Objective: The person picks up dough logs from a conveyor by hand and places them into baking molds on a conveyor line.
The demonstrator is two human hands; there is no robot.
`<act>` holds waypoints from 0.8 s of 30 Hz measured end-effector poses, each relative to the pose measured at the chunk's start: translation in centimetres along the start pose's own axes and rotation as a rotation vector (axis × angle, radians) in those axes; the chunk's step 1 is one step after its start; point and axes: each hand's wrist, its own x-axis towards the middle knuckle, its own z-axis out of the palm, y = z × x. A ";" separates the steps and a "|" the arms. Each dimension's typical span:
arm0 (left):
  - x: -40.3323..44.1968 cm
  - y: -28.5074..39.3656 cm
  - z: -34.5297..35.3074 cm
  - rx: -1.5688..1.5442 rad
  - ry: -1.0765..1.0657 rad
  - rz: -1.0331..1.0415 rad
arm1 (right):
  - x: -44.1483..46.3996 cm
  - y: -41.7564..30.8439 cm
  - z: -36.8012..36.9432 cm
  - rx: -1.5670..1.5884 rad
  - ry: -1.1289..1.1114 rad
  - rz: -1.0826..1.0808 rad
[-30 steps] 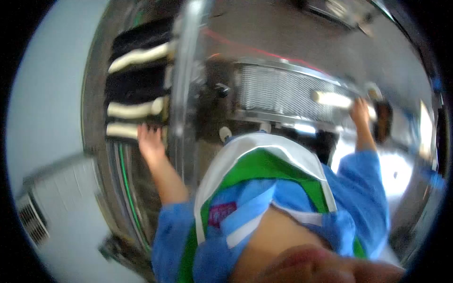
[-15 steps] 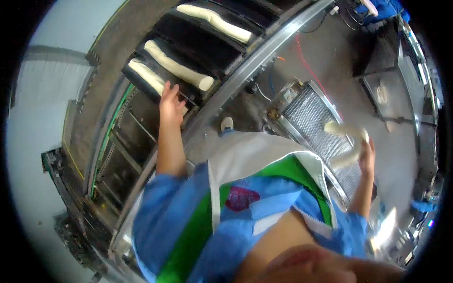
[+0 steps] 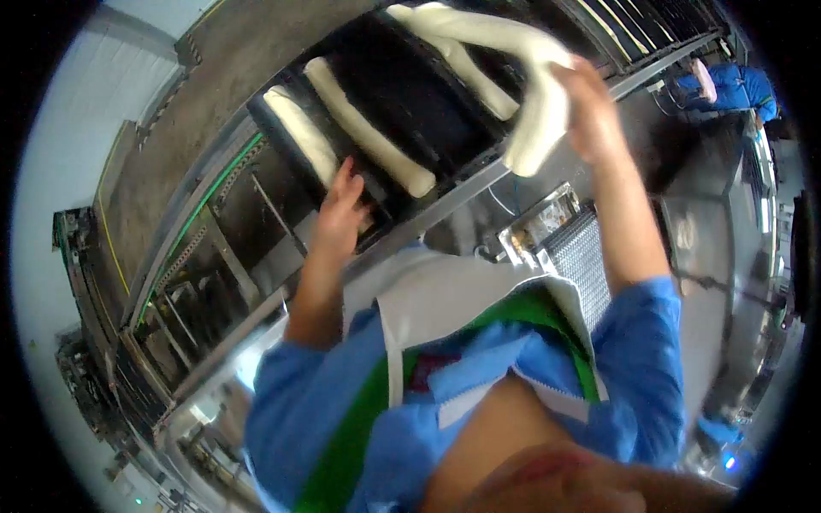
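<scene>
My right hand [image 3: 590,109] grips a long pale dough roll [image 3: 544,115] near its middle, raised over the black trays [image 3: 428,120]. The roll bends sharply at the hand, one end hanging down and the other stretching to the far left. My left hand [image 3: 341,215] has its fingers out, beside the near end of a dough roll [image 3: 301,132] in the leftmost tray; whether it touches the dough I cannot tell. Another dough roll [image 3: 369,130] lies in the tray to its right. Partly behind the held roll is one more dough roll [image 3: 479,81].
A metal rail [image 3: 462,190] runs along the trays' near side. At the right stands a textured metal conveyor [image 3: 581,252]. Another person in blue [image 3: 740,90] is at the upper right. Green-edged conveyor framing [image 3: 192,227] extends to the left.
My right hand has brought the dough roll from over the textured conveyor up and left to the trays. My left hand stays by the leftmost roll. The view has shifted.
</scene>
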 end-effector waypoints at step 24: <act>3.6 0.8 -2.0 -0.048 -0.139 -0.097 | -3.8 15.7 14.7 -0.853 -0.405 -0.173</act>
